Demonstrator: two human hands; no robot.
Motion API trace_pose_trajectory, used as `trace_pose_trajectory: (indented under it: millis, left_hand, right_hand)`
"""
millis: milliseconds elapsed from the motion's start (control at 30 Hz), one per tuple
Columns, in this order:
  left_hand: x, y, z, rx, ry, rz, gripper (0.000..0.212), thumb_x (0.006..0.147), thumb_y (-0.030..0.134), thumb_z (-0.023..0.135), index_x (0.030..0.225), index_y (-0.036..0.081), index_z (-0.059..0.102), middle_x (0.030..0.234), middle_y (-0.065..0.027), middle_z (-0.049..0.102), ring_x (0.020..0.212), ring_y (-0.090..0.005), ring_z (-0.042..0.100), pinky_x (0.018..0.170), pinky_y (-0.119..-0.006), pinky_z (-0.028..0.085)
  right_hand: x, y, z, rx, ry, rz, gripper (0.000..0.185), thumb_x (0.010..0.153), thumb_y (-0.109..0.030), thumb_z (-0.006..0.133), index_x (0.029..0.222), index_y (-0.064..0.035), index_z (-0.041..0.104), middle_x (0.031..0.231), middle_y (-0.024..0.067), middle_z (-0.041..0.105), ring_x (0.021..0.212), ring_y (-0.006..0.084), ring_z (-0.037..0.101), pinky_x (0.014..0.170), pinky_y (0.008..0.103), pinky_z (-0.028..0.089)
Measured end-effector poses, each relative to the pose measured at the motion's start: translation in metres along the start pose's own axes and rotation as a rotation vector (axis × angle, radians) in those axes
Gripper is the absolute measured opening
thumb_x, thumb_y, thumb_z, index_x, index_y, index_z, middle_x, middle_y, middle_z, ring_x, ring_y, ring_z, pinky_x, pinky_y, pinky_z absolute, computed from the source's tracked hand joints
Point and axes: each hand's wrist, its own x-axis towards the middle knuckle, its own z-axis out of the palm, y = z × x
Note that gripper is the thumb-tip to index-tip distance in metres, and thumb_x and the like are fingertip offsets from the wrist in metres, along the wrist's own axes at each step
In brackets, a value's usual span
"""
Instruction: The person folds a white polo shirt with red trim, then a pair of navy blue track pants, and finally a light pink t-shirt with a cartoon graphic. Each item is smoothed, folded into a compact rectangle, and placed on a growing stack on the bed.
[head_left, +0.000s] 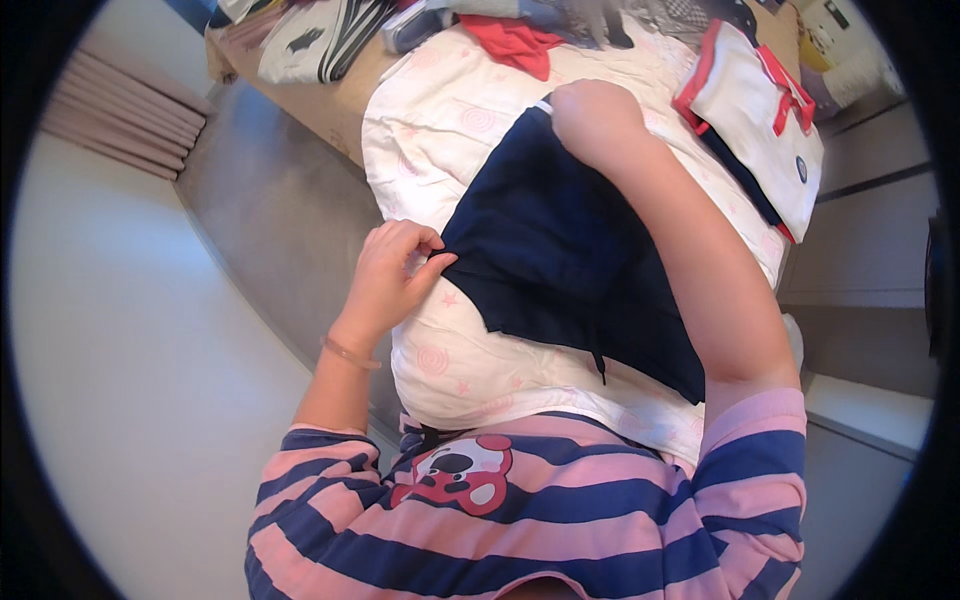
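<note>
A dark navy garment (562, 225), probably shorts, lies spread over a white cloth (431, 360) printed with pink stars and spirals. A black drawstring (601, 367) hangs from its edge nearest my body. My left hand (397, 262) pinches the garment's left corner between thumb and fingers. At the far end my right hand (596, 120) is closed over the garment's edge, beside a small white strip. My right forearm covers part of the garment's right side, and the fingers of that hand are mostly hidden from view.
A folded white polo shirt (765, 135) with red trim lies on the cloth's right side. Beyond are a red cloth (514, 45), a white garment with black stripes (315, 45) and other clothes. Grey floor (277, 172) and a pleated curtain (124, 112) are at left; drawers (862, 247) stand at right.
</note>
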Motion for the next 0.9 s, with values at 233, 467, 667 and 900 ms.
trace_pose_trajectory:
  millis: [233, 467, 667, 900]
  left_hand:
    - [-0.008, -0.003, 0.002, -0.169, 0.064, -0.102, 0.023, 0.07, 0.011, 0.076, 0.078, 0.003, 0.056, 0.074, -0.0066, 0.057, 0.071, -0.024, 0.053, 0.065, -0.031, 0.044]
    - [-0.007, -0.003, -0.006, -0.243, -0.003, -0.072, 0.014, 0.074, 0.005, 0.07, 0.082, 0.002, 0.059, 0.079, -0.0069, 0.058, 0.073, -0.02, 0.054, 0.067, -0.029, 0.044]
    - [-0.008, -0.003, -0.008, -0.047, -0.015, -0.035, 0.013, 0.074, 0.003, 0.065, 0.086, 0.002, 0.061, 0.082, -0.0092, 0.06, 0.074, -0.0233, 0.057, 0.067, -0.032, 0.047]
    - [0.007, 0.003, -0.015, 0.244, -0.188, 0.139, 0.01, 0.075, 0.008, 0.062, 0.084, 0.003, 0.06, 0.076, -0.0103, 0.058, 0.071, -0.0291, 0.058, 0.064, -0.036, 0.047]
  right_hand:
    - [0.007, 0.023, 0.008, 0.233, 0.028, 0.121, 0.024, 0.074, -0.023, 0.057, 0.09, -0.0072, 0.067, 0.082, 0.0142, 0.067, 0.081, 0.0316, 0.064, 0.071, 0.041, 0.05]
    - [0.016, 0.014, 0.012, 0.287, 0.114, -0.017, 0.029, 0.076, -0.033, 0.062, 0.088, -0.0074, 0.067, 0.081, 0.0131, 0.067, 0.077, 0.0303, 0.064, 0.07, 0.0396, 0.05]
    - [0.024, 0.021, 0.01, 0.337, 0.108, 0.031, 0.023, 0.072, -0.029, 0.063, 0.081, -0.0089, 0.069, 0.074, 0.0116, 0.066, 0.071, 0.0274, 0.064, 0.067, 0.0384, 0.05]
    - [0.028, 0.025, 0.01, 0.385, 0.106, 0.029, 0.023, 0.072, -0.029, 0.063, 0.08, -0.0079, 0.069, 0.074, 0.0122, 0.067, 0.071, 0.0267, 0.064, 0.069, 0.0362, 0.05]
